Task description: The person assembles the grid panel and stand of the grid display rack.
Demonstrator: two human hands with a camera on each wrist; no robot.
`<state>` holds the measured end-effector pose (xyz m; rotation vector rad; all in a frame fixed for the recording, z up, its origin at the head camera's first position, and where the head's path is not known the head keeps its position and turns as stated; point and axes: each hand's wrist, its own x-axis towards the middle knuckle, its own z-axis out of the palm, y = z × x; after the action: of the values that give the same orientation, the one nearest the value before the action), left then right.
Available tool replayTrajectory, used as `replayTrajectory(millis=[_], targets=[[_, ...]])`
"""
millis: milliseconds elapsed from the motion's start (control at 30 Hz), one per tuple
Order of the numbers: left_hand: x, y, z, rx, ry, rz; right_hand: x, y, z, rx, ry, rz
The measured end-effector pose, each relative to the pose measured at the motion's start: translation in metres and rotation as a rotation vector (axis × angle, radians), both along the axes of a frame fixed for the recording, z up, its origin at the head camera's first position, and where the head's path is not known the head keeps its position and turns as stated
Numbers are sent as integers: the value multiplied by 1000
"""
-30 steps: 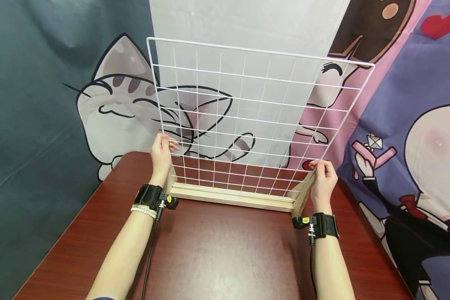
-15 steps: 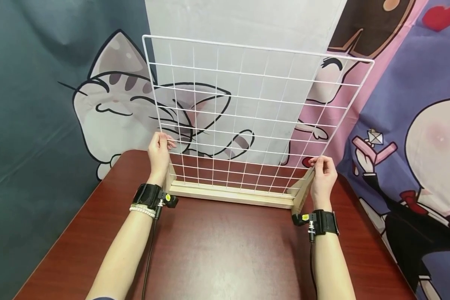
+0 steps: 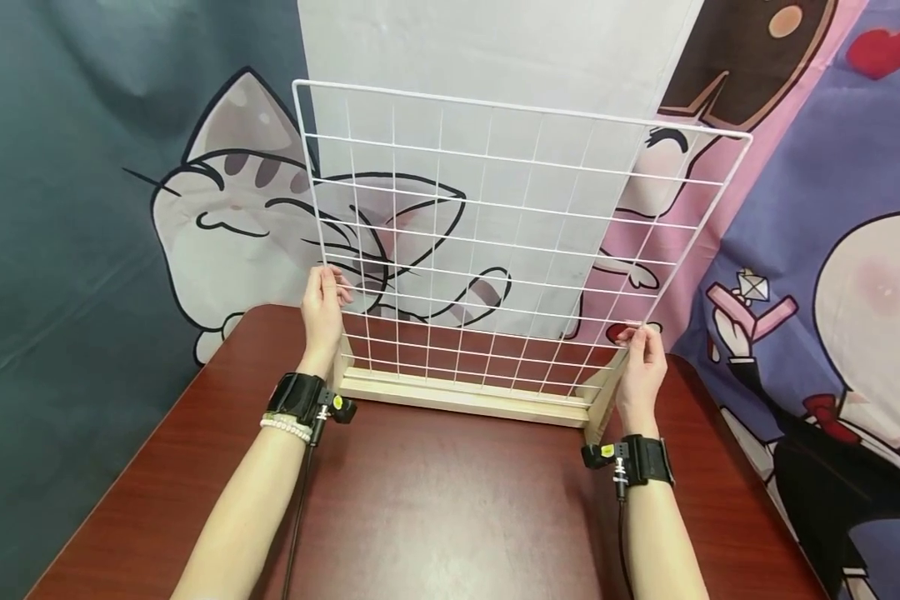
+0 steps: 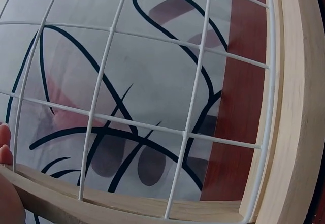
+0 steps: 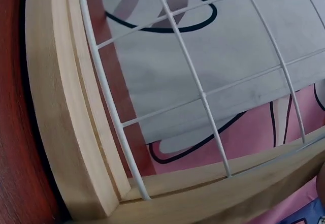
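A white wire grid panel (image 3: 444,199) stands nearly upright in a pale wooden stand (image 3: 461,398) with a bottom rail and a short upright at each side. My left hand (image 3: 322,308) pinches the panel's left edge, just above the left upright. At the right edge my right hand (image 3: 642,367) grips the panel near the top of the right upright, fingertips around the edge wire. In both wrist views the panel's bottom wire (image 4: 265,107) runs along a groove in the rail (image 5: 71,102), its corner meeting the upright. Most of each hand lies outside its wrist view.
The stand rests on a dark red-brown table (image 3: 435,500). Behind it hang a printed cloth with cartoon cats (image 3: 228,200) and a purple and pink printed cloth (image 3: 817,167). Cables (image 3: 297,517) trail from both wrist cameras along the forearms.
My right hand has shifted slightly left and down along the panel's edge. The left hand keeps its place; the whole head view has swayed a little.
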<state>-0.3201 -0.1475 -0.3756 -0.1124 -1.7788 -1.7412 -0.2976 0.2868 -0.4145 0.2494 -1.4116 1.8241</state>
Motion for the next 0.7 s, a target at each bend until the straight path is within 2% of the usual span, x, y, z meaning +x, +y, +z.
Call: replayTrajectory(millis=[167, 300, 467, 567, 700], targets=[[-1, 1, -1, -15, 4, 29, -3, 5, 5, 49, 9, 21], [1, 1, -1, -1, 27, 14, -8, 5, 22, 57, 22, 17], [1, 0, 0, 4, 36, 17, -11, -3, 39, 19, 32, 41], [1, 1, 0, 6, 49, 25, -12, -6, 40, -22, 35, 71], [1, 0, 0, 6, 71, 27, -13, -6, 36, -24, 31, 69]])
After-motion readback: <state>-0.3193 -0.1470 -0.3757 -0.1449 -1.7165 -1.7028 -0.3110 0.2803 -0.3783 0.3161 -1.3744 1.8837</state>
